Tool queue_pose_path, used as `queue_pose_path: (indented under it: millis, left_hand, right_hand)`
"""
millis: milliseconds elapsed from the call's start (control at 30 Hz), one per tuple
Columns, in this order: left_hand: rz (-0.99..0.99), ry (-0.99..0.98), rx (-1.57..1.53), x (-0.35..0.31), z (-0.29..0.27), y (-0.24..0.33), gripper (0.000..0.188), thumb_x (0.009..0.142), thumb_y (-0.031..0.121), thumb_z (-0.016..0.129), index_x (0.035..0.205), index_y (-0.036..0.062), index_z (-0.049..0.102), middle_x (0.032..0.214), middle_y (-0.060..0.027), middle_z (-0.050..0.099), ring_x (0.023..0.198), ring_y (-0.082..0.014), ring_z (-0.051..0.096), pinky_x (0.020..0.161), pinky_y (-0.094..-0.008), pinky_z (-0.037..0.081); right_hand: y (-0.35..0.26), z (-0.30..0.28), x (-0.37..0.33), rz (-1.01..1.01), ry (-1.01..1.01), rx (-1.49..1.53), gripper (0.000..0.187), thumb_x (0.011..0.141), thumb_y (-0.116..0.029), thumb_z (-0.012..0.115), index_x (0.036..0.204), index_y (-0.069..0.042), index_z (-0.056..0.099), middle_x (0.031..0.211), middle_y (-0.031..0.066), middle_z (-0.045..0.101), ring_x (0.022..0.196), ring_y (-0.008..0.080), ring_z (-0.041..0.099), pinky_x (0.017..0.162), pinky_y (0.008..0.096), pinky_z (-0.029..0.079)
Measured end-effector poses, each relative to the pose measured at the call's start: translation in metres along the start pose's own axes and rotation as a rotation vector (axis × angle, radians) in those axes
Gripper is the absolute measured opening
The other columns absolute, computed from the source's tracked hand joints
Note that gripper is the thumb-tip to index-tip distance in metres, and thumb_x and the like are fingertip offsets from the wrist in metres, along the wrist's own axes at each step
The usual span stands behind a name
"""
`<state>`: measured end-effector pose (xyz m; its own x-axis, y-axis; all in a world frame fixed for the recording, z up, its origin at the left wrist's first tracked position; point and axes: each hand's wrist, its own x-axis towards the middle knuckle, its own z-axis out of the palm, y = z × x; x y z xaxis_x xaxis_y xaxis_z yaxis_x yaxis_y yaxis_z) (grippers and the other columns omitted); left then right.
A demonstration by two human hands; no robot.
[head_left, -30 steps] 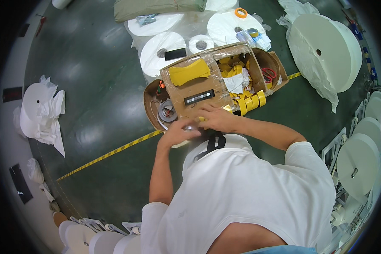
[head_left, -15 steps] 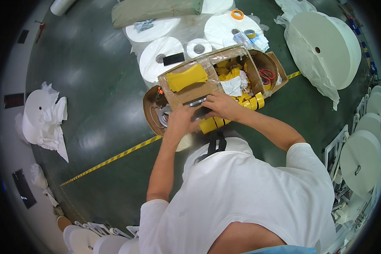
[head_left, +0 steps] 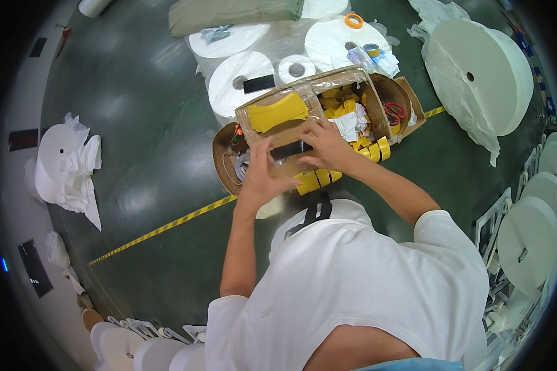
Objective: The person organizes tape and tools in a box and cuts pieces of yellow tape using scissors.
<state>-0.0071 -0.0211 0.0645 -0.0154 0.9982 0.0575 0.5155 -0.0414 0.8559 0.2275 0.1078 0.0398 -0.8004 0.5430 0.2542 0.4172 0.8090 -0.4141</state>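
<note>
My left hand (head_left: 261,177) is spread over the near left part of a cardboard box (head_left: 320,83), its thumb and fingers apart and nothing in it. My right hand (head_left: 328,146) is arched beside it, fingers and thumb apart. Between them a dark flat strip (head_left: 292,149) lies on the cardboard; whether a fingertip touches it I cannot tell. Beyond the hands rests a stack of yellow strips (head_left: 278,112). Yellow rolls (head_left: 319,180) with dark gaps sit along the box's near side, partly behind my right forearm.
Yellow scraps and white paper (head_left: 351,123) fill a compartment on the right, beside red-handled scissors (head_left: 395,112). A grey tape roll (head_left: 242,162) lies in the left side pocket. Behind are large white rolls (head_left: 241,83), a black phone-like slab (head_left: 259,83) and orange tape (head_left: 354,21).
Both hands have opened and drawn apart from the dark strip they were gathered over, leaving it lying on the cardboard. The whole view has shifted slightly.
</note>
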Motion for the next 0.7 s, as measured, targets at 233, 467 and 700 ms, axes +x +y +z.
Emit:
queue_pose_path:
  millis: [233, 467, 700]
  left_hand:
    - [0.102, 0.024, 0.086, 0.004, 0.025, 0.016, 0.122, 0.067, 0.027, 0.105, 0.164, 0.0075, 0.035, 0.152, -0.0164, 0.046, 0.114, -0.0298, 0.061, 0.098, -0.0422, 0.06]
    - [-0.246, -0.206, -0.046, -0.012, -0.011, -0.031, 0.035, 0.101, 0.026, 0.08, 0.121, -0.0017, 0.071, 0.085, -0.0076, 0.068, 0.071, -0.0187, 0.06, 0.071, -0.0339, 0.054]
    - [-0.453, 0.117, -0.473, -0.031, 0.003, -0.054, 0.035, 0.115, 0.03, 0.062, 0.105, 0.0001, 0.075, 0.075, 0.0026, 0.063, 0.062, -0.0059, 0.048, 0.058, -0.0249, 0.04]
  right_hand:
    - [-0.015, 0.01, 0.01, 0.41, -0.366, 1.115, 0.03, 0.103, -0.029, 0.076, 0.107, 0.001, 0.077, 0.086, 0.0079, 0.076, 0.074, 0.0132, 0.07, 0.069, 0.0299, 0.055]
    - [0.017, -0.019, -0.006, 0.371, -0.289, 0.84, 0.021, 0.104, -0.02, 0.074, 0.099, 0.0, 0.076, 0.076, 0.0036, 0.072, 0.069, 0.0101, 0.066, 0.065, 0.0296, 0.053]
    - [0.017, -0.017, -0.024, 0.492, -0.255, 1.019, 0.018, 0.104, -0.016, 0.074, 0.096, 0.0, 0.075, 0.079, 0.0016, 0.071, 0.07, 0.0084, 0.063, 0.065, 0.0271, 0.051]
